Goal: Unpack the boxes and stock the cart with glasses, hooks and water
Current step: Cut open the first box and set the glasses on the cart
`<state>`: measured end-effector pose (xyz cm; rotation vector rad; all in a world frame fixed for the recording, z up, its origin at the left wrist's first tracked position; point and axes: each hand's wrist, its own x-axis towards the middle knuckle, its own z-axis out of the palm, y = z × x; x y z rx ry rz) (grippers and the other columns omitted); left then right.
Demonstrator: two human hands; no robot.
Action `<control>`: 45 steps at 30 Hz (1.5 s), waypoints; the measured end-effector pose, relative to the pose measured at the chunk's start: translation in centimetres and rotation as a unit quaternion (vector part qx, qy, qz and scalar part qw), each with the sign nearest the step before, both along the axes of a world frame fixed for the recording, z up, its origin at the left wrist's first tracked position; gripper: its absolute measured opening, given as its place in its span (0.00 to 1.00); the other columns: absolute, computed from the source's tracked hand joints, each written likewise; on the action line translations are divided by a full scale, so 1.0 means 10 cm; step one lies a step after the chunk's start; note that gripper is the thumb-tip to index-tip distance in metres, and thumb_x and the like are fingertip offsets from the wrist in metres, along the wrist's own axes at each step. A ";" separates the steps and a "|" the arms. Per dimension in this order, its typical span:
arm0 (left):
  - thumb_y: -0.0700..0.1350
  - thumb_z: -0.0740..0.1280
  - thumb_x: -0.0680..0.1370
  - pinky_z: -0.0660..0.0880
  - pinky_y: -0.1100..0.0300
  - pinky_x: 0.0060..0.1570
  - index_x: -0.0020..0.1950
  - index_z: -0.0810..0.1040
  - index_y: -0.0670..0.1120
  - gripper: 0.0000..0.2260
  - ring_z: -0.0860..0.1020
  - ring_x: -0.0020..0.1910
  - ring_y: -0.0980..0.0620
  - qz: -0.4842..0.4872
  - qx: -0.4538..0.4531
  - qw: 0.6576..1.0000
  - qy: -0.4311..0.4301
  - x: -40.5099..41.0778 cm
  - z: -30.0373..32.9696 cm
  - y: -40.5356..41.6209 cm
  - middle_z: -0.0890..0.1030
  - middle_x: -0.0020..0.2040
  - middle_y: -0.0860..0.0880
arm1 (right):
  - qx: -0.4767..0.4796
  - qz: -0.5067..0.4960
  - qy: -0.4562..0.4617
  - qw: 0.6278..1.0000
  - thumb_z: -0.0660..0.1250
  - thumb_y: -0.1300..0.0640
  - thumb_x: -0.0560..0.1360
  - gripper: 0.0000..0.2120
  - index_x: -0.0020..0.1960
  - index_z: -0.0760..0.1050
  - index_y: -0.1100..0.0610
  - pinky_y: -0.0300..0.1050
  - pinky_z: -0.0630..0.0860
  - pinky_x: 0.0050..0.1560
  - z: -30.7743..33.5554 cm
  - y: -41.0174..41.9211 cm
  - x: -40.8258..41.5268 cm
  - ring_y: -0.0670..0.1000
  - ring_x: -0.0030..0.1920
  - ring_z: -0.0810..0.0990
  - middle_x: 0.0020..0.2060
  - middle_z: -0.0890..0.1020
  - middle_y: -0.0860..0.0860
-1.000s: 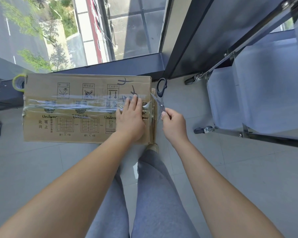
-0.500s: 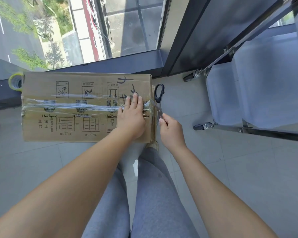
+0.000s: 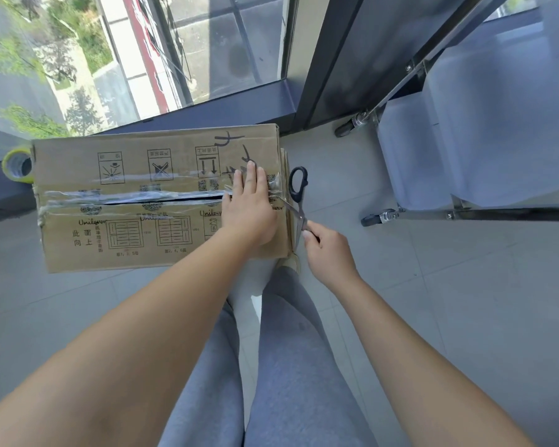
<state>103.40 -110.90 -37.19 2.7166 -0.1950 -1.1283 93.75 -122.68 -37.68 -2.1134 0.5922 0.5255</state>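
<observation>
the cardboard box [image 3: 136, 201] lies on the floor [image 3: 465, 301] by the window, its taped seam split open along the middle. the left hand [image 3: 250, 209] presses flat on the lid, fingers straight. the right hand [image 3: 328, 253] pinches the scissors [image 3: 297, 201] at the box's right end. the cart [image 3: 465, 140] stands to the right.

Yellow tape roll [image 3: 17, 165] beside the window [image 3: 175, 53], on grey tiled floor [image 3: 465, 301].
</observation>
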 end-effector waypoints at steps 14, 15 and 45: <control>0.54 0.51 0.80 0.62 0.48 0.57 0.56 0.76 0.42 0.20 0.67 0.56 0.44 0.018 0.068 0.989 -0.128 -0.02 0.06 -0.02 0.72 0.55 0.44 | 0.026 -0.099 -0.056 0.993 0.58 0.62 0.79 0.10 0.46 0.75 0.67 0.51 0.72 0.44 -0.02 -0.01 -0.03 0.58 0.41 0.75 0.36 0.79 0.56; 0.53 0.50 0.80 0.62 0.49 0.56 0.53 0.78 0.42 0.21 0.68 0.53 0.45 0.024 0.062 0.989 -0.131 -0.04 0.06 -0.01 0.72 0.51 0.44 | 0.023 -0.109 -0.064 0.992 0.58 0.62 0.79 0.11 0.49 0.75 0.69 0.54 0.73 0.48 -0.02 0.00 0.00 0.60 0.45 0.76 0.41 0.80 0.60; 0.40 0.66 0.76 0.71 0.52 0.46 0.61 0.68 0.41 0.15 0.71 0.58 0.41 -0.204 0.010 0.964 -0.168 0.45 0.07 -0.07 0.71 0.61 0.42 | -0.004 -0.061 -0.034 0.998 0.55 0.58 0.80 0.14 0.57 0.76 0.61 0.42 0.67 0.45 -0.13 0.01 0.31 0.50 0.44 0.70 0.44 0.77 0.51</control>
